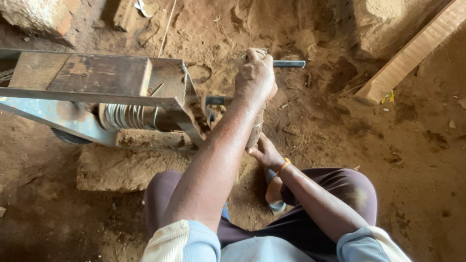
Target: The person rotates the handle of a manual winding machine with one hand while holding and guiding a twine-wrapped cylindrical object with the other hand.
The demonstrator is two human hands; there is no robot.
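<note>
Metal rod [289, 63] sticks out level over the dirt floor [412, 160], just right of a rusty steel frame [97, 92] that carries a coil spring [127, 116]. Left hand [255, 77] has its grip closed tight around the rod's wrapped, fibrous end, arm stretched straight, seemingly for leverage. Right hand [266, 153] sits lower, fingers curled against a pale wrapped bundle [255, 132] below the left fist, likely steadying it; how firmly it holds I cannot tell. Dull grey and smooth, the rod's bare tip pokes past the fist
</note>
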